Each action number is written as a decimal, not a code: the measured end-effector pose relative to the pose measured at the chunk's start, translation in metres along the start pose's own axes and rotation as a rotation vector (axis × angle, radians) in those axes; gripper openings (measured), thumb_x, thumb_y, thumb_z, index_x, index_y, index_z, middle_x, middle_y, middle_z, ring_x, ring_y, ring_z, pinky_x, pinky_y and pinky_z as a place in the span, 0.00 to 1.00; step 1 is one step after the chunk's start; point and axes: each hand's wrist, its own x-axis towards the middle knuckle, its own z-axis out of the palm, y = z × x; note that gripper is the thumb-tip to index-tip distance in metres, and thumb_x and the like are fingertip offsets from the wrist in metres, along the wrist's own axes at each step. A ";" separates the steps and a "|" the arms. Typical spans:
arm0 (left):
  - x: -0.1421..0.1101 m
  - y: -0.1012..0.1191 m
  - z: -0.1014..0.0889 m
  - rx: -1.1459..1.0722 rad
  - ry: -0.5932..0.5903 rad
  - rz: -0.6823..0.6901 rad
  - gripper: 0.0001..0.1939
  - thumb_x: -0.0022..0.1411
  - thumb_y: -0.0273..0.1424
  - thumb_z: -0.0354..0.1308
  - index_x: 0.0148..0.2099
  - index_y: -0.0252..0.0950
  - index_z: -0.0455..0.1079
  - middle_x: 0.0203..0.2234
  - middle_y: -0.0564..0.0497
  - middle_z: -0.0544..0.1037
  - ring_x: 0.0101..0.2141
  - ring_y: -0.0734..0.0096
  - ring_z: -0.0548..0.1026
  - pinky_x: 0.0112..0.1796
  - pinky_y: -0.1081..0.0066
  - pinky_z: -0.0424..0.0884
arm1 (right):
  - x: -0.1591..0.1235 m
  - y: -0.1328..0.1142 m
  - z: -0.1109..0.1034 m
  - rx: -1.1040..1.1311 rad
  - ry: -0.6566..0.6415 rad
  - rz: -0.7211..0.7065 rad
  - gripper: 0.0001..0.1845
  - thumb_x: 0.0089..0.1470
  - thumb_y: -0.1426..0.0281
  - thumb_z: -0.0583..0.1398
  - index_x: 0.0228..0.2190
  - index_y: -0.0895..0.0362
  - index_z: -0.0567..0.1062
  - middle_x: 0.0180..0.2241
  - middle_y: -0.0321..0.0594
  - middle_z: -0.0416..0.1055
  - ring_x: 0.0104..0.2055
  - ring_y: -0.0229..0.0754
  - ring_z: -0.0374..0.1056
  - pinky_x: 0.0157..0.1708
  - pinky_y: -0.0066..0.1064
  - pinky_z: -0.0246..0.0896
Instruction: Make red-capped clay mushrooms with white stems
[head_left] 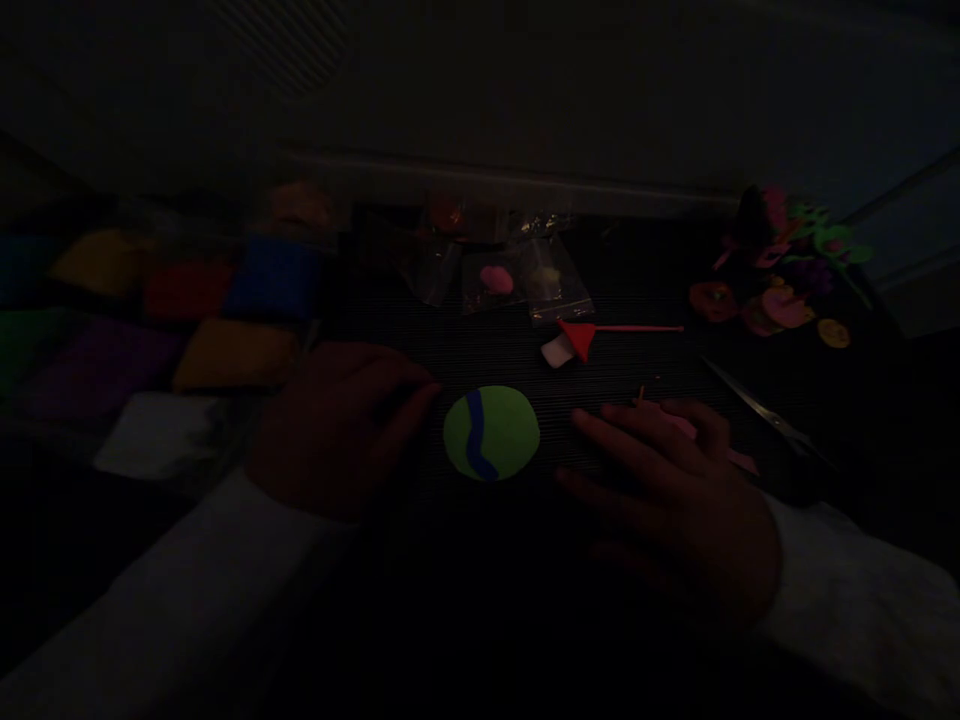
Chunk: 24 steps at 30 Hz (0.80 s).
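Observation:
A flat green clay disc (514, 430) with a wavy blue clay strip (475, 430) across its left part lies on the dark table between my hands. To its left, my left hand (341, 425) is curled, thumb and forefinger close together; anything between them is lost in the dark. My right hand (675, 490) rests just right of the disc, fingers stretched and spread, holding nothing I can see. Partly under its knuckles are pink clay pieces (681, 424). Beyond the disc lies a red cone-shaped piece (577, 340) on a thin pink stick, beside a white piece (557, 351).
Scissors (757, 405) lie right of my right hand. Several colored clay packs, including a blue pack (274, 278) and a white pack (159, 435), sit at left. Small clear bags (555, 285) lie at the back. Colorful clay figures (780, 308) stand at far right. The scene is very dark.

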 end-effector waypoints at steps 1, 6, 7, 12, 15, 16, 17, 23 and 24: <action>0.000 0.000 0.000 -0.001 -0.002 -0.003 0.17 0.62 0.35 0.48 0.36 0.31 0.75 0.32 0.41 0.78 0.35 0.55 0.73 0.39 0.57 0.68 | 0.000 0.000 0.000 -0.001 -0.003 0.004 0.20 0.54 0.56 0.58 0.48 0.45 0.73 0.60 0.41 0.61 0.58 0.54 0.57 0.53 0.53 0.41; -0.001 0.000 0.000 -0.006 0.009 0.015 0.17 0.63 0.35 0.48 0.37 0.31 0.75 0.33 0.40 0.78 0.37 0.54 0.73 0.40 0.57 0.67 | 0.000 0.002 0.000 -0.024 -0.023 -0.010 0.22 0.54 0.56 0.57 0.50 0.46 0.71 0.61 0.44 0.59 0.59 0.55 0.56 0.53 0.53 0.41; -0.001 0.000 0.000 -0.007 0.015 0.018 0.17 0.63 0.35 0.48 0.36 0.30 0.75 0.33 0.40 0.78 0.37 0.54 0.73 0.40 0.57 0.67 | -0.001 0.002 0.000 -0.013 -0.019 -0.021 0.22 0.54 0.56 0.58 0.50 0.46 0.71 0.61 0.43 0.60 0.59 0.54 0.55 0.53 0.53 0.41; 0.000 0.001 0.000 -0.020 0.019 0.016 0.19 0.63 0.37 0.46 0.36 0.31 0.75 0.32 0.41 0.78 0.35 0.55 0.73 0.39 0.57 0.67 | -0.002 0.004 0.001 0.004 -0.012 -0.003 0.23 0.53 0.54 0.58 0.50 0.46 0.71 0.61 0.44 0.59 0.58 0.56 0.55 0.53 0.55 0.41; 0.001 0.001 -0.001 0.000 -0.030 -0.016 0.18 0.63 0.37 0.46 0.37 0.32 0.75 0.32 0.42 0.78 0.34 0.57 0.73 0.40 0.57 0.67 | -0.002 0.005 0.001 -0.009 -0.021 -0.004 0.25 0.52 0.53 0.58 0.51 0.47 0.70 0.62 0.46 0.57 0.58 0.58 0.55 0.52 0.56 0.41; 0.001 0.002 -0.001 0.007 -0.046 -0.025 0.18 0.63 0.37 0.46 0.37 0.33 0.75 0.32 0.43 0.78 0.35 0.57 0.73 0.41 0.57 0.67 | -0.002 0.004 0.001 -0.002 -0.021 -0.013 0.25 0.52 0.53 0.58 0.51 0.47 0.71 0.61 0.46 0.58 0.58 0.57 0.55 0.52 0.56 0.41; 0.001 0.001 -0.001 0.011 -0.055 -0.028 0.18 0.63 0.36 0.46 0.37 0.33 0.75 0.32 0.43 0.78 0.35 0.57 0.73 0.41 0.58 0.67 | -0.002 0.004 0.001 0.010 -0.019 -0.023 0.25 0.52 0.52 0.58 0.50 0.46 0.71 0.61 0.44 0.59 0.58 0.57 0.55 0.53 0.55 0.41; -0.001 0.000 0.000 0.009 0.018 0.013 0.17 0.63 0.36 0.47 0.36 0.32 0.75 0.32 0.41 0.78 0.37 0.55 0.73 0.40 0.58 0.67 | -0.002 0.004 -0.001 -0.020 -0.020 -0.006 0.24 0.53 0.52 0.56 0.50 0.45 0.71 0.61 0.44 0.57 0.58 0.57 0.56 0.52 0.56 0.41; -0.001 0.000 0.000 0.006 0.016 0.011 0.17 0.63 0.36 0.48 0.36 0.32 0.75 0.33 0.41 0.78 0.37 0.55 0.73 0.40 0.58 0.67 | -0.002 0.004 -0.001 -0.030 -0.017 -0.002 0.25 0.53 0.52 0.56 0.50 0.46 0.71 0.62 0.45 0.57 0.58 0.58 0.56 0.52 0.56 0.41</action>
